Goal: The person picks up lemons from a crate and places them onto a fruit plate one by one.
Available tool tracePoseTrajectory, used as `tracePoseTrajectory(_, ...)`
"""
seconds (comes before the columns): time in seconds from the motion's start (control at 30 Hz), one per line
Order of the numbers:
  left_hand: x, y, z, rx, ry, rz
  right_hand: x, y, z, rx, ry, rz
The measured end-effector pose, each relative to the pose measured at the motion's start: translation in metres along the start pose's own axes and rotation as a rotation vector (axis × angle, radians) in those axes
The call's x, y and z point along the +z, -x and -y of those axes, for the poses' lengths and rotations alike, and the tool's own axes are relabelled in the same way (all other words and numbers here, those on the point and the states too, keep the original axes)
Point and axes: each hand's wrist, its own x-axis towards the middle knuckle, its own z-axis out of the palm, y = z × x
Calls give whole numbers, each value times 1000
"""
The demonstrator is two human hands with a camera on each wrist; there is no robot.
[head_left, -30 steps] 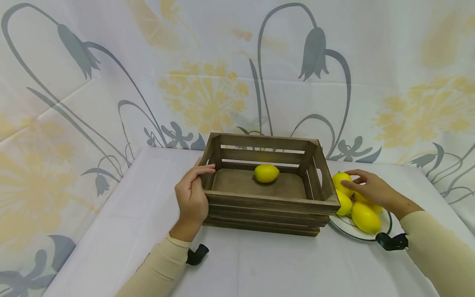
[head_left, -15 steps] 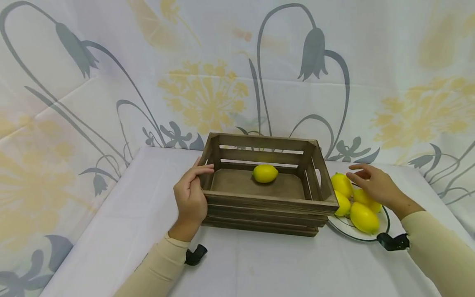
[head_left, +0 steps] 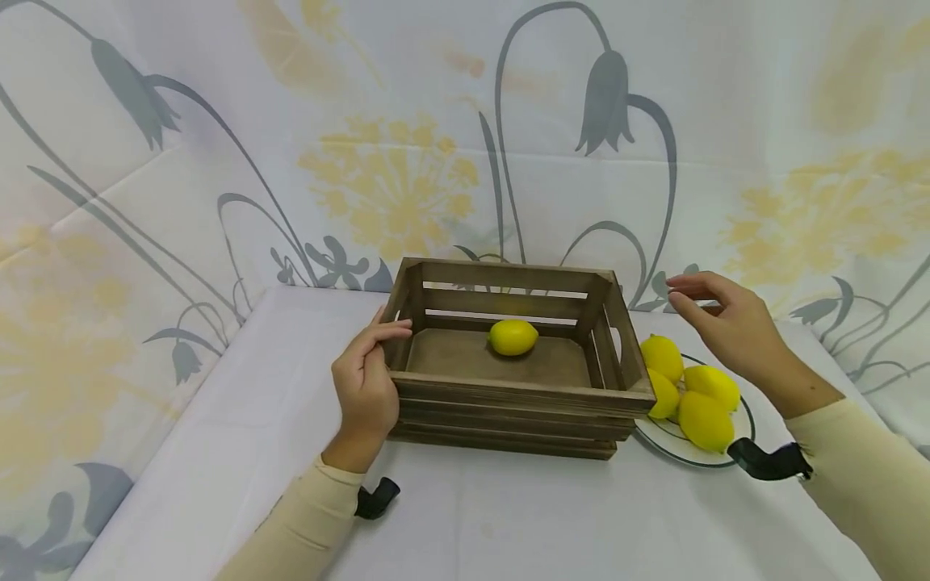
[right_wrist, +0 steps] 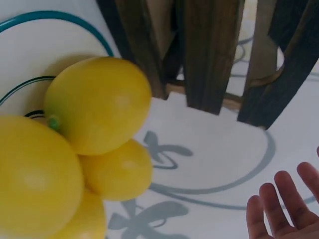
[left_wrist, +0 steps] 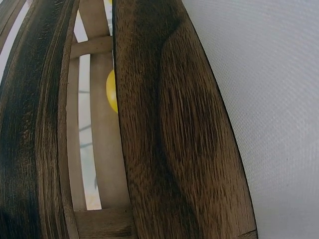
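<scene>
A brown slatted wooden crate (head_left: pixel 508 391) stands in the middle of the table, with one yellow lemon (head_left: pixel 513 337) lying on its floor. My left hand (head_left: pixel 366 387) grips the crate's left end, fingers over the end wall. The left wrist view shows the crate's dark slats (left_wrist: pixel 179 119) up close. To the right of the crate, a white plate (head_left: pixel 679 449) with a dark green rim line bears several lemons (head_left: pixel 706 421). Above and behind the plate hovers my right hand (head_left: pixel 734 323), fingers loosely bent and holding nothing. Its fingertips (right_wrist: pixel 269 199) appear apart from the lemons in the right wrist view.
A white cloth (head_left: pixel 465 516) covers the table. Behind it hangs a curtain (head_left: pixel 407 81) printed with grey and yellow flowers. The plate sits right against the crate's right end in the head view, partly overlapped by it. A dark strap mount (head_left: pixel 770 461) sticks out from my right wrist.
My right hand has let go of a lemon on the plate and risen up and away, empty. My left hand keeps its grip on the crate; the whole head view has shifted slightly.
</scene>
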Motion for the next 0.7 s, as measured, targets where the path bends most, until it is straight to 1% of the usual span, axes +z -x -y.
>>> tracePoseTrajectory(0.1,0,0,1,4,4,2,-3,-2,13,-39,-12,-5)
tracePoseTrajectory(0.3,0,0,2,-6,-20,-2,-7,-12,47,-79,-27,-7)
tracePoseTrajectory(0.43,-1,-1,0,-12,-16,-7,-6,-20,69,-147,-56,-9)
tracePoseTrajectory(0.6,0,0,0,-15,-7,-12,-3,-28,87,-226,-78,18)
tracePoseTrajectory(0.7,0,1,-1,-11,-3,-11,-1,-32,96,-238,-68,32)
